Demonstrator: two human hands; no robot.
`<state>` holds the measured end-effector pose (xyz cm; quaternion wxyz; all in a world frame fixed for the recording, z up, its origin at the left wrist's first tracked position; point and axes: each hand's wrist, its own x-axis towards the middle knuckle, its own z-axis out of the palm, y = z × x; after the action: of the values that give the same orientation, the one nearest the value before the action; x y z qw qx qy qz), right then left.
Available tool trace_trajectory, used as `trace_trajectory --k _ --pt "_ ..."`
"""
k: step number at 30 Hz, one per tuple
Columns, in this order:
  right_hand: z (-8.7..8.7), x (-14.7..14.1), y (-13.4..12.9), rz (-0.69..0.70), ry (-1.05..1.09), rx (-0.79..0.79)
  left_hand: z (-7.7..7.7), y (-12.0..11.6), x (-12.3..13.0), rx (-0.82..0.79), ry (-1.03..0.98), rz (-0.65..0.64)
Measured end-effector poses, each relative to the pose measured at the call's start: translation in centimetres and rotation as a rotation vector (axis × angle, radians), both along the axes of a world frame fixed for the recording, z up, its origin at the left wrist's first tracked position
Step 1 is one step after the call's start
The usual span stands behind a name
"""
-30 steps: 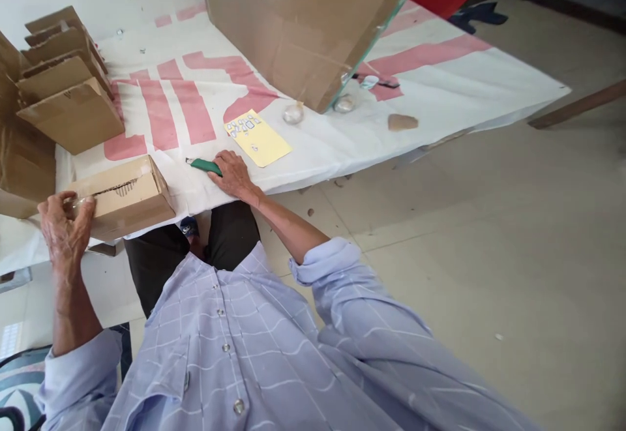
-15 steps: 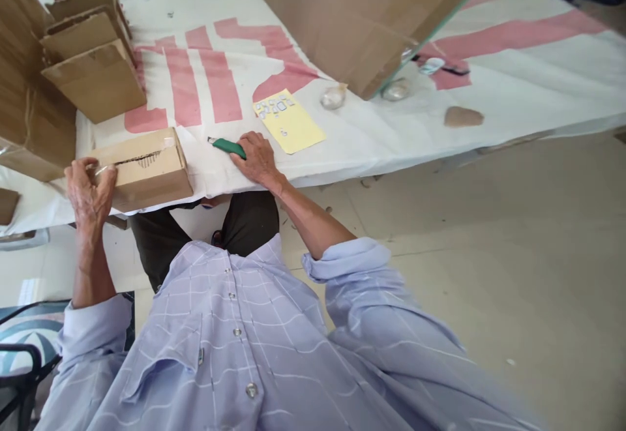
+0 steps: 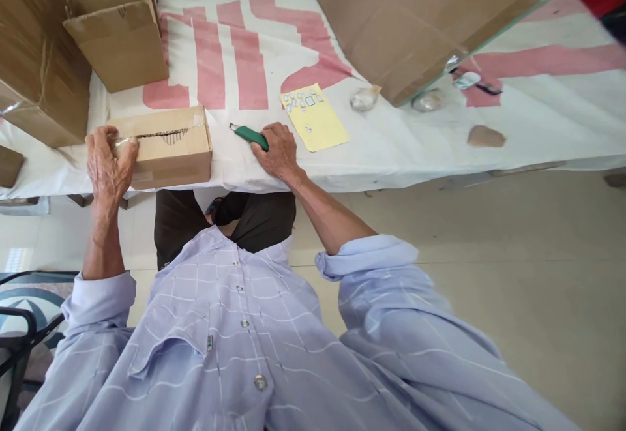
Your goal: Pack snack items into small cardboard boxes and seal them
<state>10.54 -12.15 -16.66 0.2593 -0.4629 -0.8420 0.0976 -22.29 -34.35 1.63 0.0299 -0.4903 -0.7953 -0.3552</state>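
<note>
A closed cardboard box (image 3: 171, 150) lies at the table's front edge, with a dark ragged line and short pen strokes on its top. My left hand (image 3: 110, 160) grips the box's left end, thumb on top near some clear tape. My right hand (image 3: 278, 150) rests on the cloth with its fingers closed round the rear of a green cutter (image 3: 251, 136). The cutter's tip points left, toward the box, without touching it. Just right of my right hand lies a yellow sheet (image 3: 320, 121) with small stickers.
Folded cartons (image 3: 120, 43) and a large box (image 3: 44, 59) stand at the left. Another large box (image 3: 391, 20) stands at the back right. Near it lie tape rolls (image 3: 364, 98) and a brown scrap (image 3: 486, 136). A chair (image 3: 24, 326) is at lower left.
The view has shifted, so the table and its objects appear further right and slightly higher. Both hands keep their hold on the box and the cutter.
</note>
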Motion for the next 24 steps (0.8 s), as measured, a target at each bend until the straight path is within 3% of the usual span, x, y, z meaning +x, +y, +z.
trace_trajectory --k 8,17,24 --pt "-0.4 0.3 -0.3 -0.013 -0.006 0.011 -0.9 -1.4 -0.2 0.123 -0.152 -0.010" --pt "-1.2 0.6 -0.5 0.013 0.066 0.030 -1.8 -1.4 -1.1 0.141 -0.199 -0.082" --pt "0.9 -0.8 -0.9 0.041 0.053 0.022 -1.2 -1.1 -2.3 0.125 -0.319 -0.075"
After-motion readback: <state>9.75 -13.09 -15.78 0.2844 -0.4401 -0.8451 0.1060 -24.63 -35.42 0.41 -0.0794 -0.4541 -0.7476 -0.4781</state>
